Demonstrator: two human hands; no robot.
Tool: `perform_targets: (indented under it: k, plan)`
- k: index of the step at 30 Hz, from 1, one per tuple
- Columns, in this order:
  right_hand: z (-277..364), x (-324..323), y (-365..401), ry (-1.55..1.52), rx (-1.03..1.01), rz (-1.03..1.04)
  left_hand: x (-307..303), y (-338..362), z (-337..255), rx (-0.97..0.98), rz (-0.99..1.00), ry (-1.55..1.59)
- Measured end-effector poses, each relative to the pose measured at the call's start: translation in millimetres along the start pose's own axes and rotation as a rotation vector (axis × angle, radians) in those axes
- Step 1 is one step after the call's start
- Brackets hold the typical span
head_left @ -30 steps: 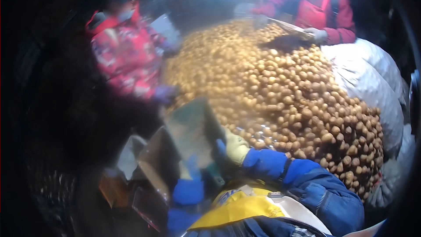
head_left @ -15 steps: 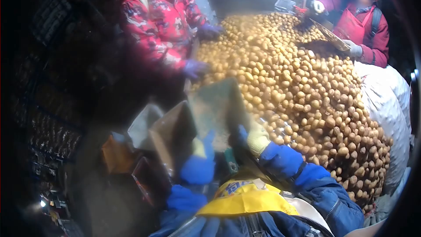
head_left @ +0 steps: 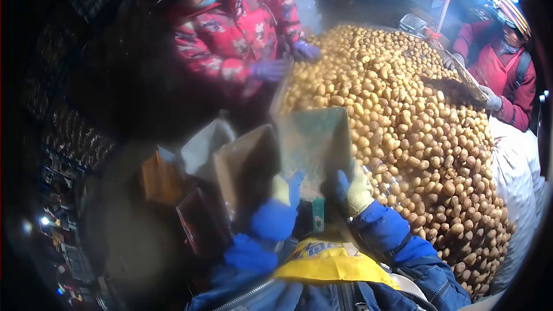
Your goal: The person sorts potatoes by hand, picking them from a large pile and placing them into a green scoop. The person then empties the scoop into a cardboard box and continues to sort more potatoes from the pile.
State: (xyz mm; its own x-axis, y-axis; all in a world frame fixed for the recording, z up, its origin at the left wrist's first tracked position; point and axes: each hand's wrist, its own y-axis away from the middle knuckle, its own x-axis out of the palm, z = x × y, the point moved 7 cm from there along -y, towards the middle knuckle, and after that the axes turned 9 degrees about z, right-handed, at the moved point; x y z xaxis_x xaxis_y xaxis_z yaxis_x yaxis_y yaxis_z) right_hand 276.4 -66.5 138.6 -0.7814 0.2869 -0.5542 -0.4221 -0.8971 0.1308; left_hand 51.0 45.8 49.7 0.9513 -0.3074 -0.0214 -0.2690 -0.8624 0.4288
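In the head view, a green open-topped box (head_left: 314, 144) with dirt on its inner surface stands in front of me. My left hand (head_left: 287, 189), in a yellow and blue glove, is closed at its left near corner. At the right near corner my right hand (head_left: 356, 190), gloved alike, grips the side. Both hands' far fingers are partly hidden by the box walls. A big heap of potatoes (head_left: 403, 126) lies beyond and to the right of the box.
Left of the green box are a cardboard box (head_left: 245, 164), a white box (head_left: 207, 148), an orange box (head_left: 161, 178) and a dark box (head_left: 201, 219). A person in a red patterned jacket (head_left: 242, 34) stands at the heap's left; another (head_left: 498, 69) holds a flat tray (head_left: 464, 75). White sacks (head_left: 512, 178) lie right.
My view has shifted, so most things sit farther right. Both my hands stay at the green box. The left person's hands have moved closer together over the heap's edge.
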Motion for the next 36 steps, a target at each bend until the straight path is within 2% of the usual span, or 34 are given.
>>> perform_targets:
  k: [2, 5, 8, 11, 14, 16, 18, 20, 23, 27, 29, 31, 32, 33, 34, 36]
  plan:
    - [-2, 2, 2, 0.058, 0.008, -0.022, -3, -1, 4, -0.021, -0.051, -0.029]
    - [2, 0, 3, 0.147, -0.059, -0.034, 7, 26, -38, 0.098, -0.028, -0.100]
    - [-14, 9, -3, 0.148, -0.050, -0.027, 11, 39, -53, 0.100, -0.048, -0.058]
    - [-13, 10, -6, 0.043, -0.065, 0.024, 11, 41, -53, -0.048, -0.033, -0.096]
    - [-13, 9, -5, 0.039, -0.050, 0.021, 14, 39, -53, -0.016, -0.026, -0.025]
    - [-10, 7, -4, 0.041, -0.050, 0.016, 11, 45, -64, 0.198, -0.156, -0.140]
    - [-1, 3, -3, 0.034, -0.058, 0.026, 9, 45, -61, 0.221, -0.198, -0.212]
    - [-7, 6, -4, 0.016, -0.067, 0.029, 5, 32, -44, 0.055, -0.150, -0.242]
    - [-15, 11, -8, -0.052, -0.115, 0.022, 5, 24, -30, -0.034, -0.148, -0.222]
    - [-6, 3, -4, 0.042, -0.021, 0.023, 5, 28, -35, -0.032, -0.146, -0.255]
    - [-8, 4, -4, 0.021, -0.058, 0.019, 5, 27, -34, -0.028, -0.138, -0.247]
    - [-9, 5, -6, 0.022, -0.061, 0.027, 3, 32, -42, -0.002, -0.181, -0.394]
    - [-8, 6, -6, 0.037, -0.043, 0.038, 5, 32, -44, 0.013, -0.126, -0.331]
    - [-8, 3, -5, 0.066, -0.025, 0.048, 8, 29, -41, 0.025, -0.072, -0.267]
    - [-10, 4, -5, 0.098, -0.134, -0.036, 14, 25, -36, 0.038, 0.059, -0.064]
    - [-22, 8, -10, 0.105, -0.084, -0.001, 8, -2, 6, 0.053, -0.057, -0.178]
